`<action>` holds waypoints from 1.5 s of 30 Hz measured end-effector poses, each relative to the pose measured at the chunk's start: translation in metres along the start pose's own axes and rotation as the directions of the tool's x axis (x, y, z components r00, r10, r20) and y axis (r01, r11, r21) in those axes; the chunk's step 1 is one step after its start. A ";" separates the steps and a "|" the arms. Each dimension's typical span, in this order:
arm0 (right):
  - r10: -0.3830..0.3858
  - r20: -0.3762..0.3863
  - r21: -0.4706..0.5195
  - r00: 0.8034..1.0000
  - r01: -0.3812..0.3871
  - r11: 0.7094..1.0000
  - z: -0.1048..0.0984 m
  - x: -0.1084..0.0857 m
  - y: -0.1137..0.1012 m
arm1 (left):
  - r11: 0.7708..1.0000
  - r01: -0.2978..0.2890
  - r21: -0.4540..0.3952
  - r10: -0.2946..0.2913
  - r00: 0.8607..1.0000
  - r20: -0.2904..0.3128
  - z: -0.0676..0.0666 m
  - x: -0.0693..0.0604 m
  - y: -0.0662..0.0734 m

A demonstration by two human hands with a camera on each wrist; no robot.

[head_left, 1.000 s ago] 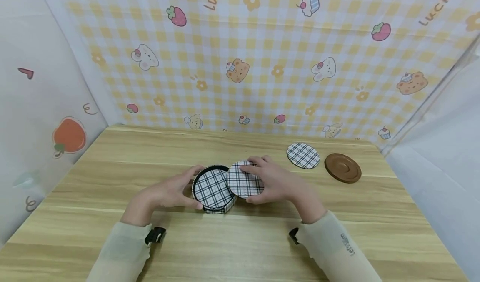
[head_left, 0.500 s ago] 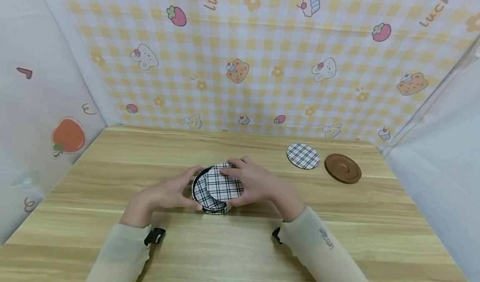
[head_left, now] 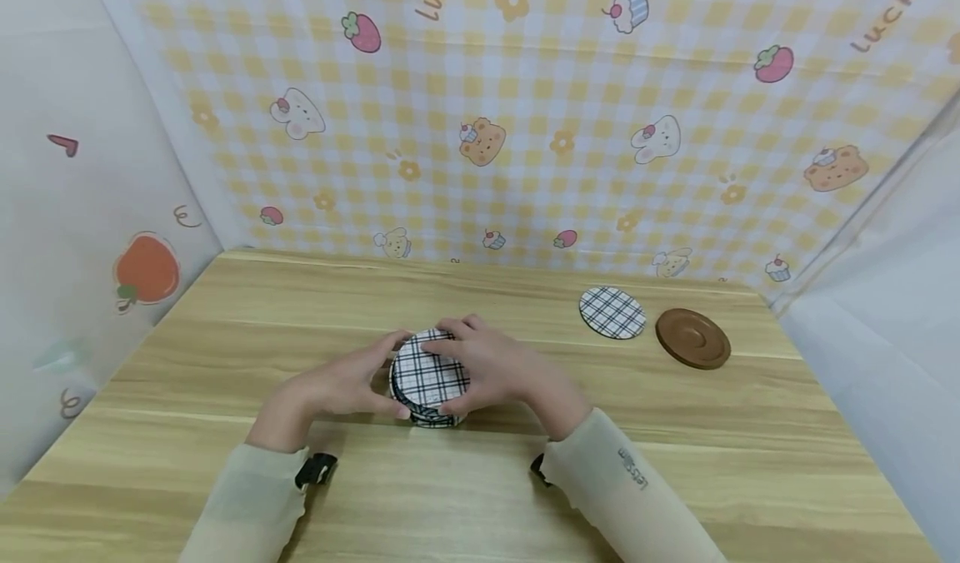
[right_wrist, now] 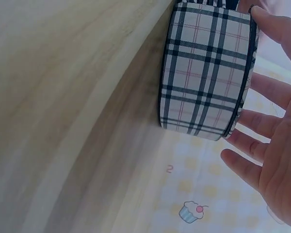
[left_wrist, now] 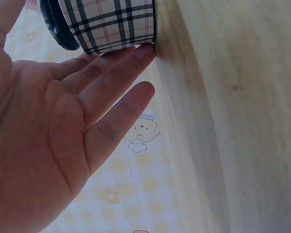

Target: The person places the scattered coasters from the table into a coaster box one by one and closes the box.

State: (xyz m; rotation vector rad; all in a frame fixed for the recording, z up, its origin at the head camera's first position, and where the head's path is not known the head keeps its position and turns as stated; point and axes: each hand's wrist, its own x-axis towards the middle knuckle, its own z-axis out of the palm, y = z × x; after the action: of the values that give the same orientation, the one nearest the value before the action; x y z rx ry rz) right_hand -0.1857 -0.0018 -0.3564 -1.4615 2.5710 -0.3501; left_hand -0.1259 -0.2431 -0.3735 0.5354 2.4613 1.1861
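While R hand (head_left: 495, 371) on disc (head_left: 426, 373), "luck" bkdrp (head_left: 517, 88).

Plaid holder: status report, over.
Left hand holds plaid holder by its side. Right hand grips plaid disc at its top. Second disc, brown disc lie apart, not in the way.

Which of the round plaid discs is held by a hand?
The plaid disc over the plaid box, gripped at its edge by the right hand; the other plaid disc lies untouched beside the brown disc.

Container (right_wrist: 203, 73) between hands (head_left: 495, 371), coaster (head_left: 612, 312) beside saucer (head_left: 693, 338)
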 end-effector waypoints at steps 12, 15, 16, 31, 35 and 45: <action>0.028 0.030 -0.018 0.999 -0.028 0.999 0.004 0.002 0.001 | 1.000 0.008 0.019 -0.008 1.000 0.003 0.001 0.002 0.003; 0.034 0.039 -0.008 0.999 -0.034 0.999 0.004 0.001 0.000 | 1.000 0.006 0.026 -0.006 1.000 -0.001 0.002 0.001 0.002; 0.034 0.041 -0.003 0.999 -0.034 0.999 0.004 0.001 0.000 | 1.000 0.006 0.029 -0.006 1.000 -0.003 0.002 0.001 0.001; 0.080 0.009 0.082 0.997 -0.081 0.993 0.002 -0.020 0.025 | 1.000 0.029 0.000 -0.029 1.000 -0.010 0.002 0.000 0.002; 0.101 0.004 0.098 0.995 -0.101 0.990 0.001 -0.030 0.036 | 0.999 0.036 0.011 -0.036 0.999 -0.018 0.003 0.000 0.002; 0.189 -0.030 0.133 0.982 -0.183 0.974 -0.005 -0.060 0.069 | 1.000 0.019 -0.006 -0.019 1.000 -0.009 0.000 -0.002 0.003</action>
State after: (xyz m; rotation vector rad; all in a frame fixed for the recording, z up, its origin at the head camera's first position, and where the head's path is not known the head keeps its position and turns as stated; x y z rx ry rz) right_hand -0.2134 0.0846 -0.3697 -1.1711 2.6364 -0.5155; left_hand -0.1237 -0.2417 -0.3708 0.5054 2.4642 1.1906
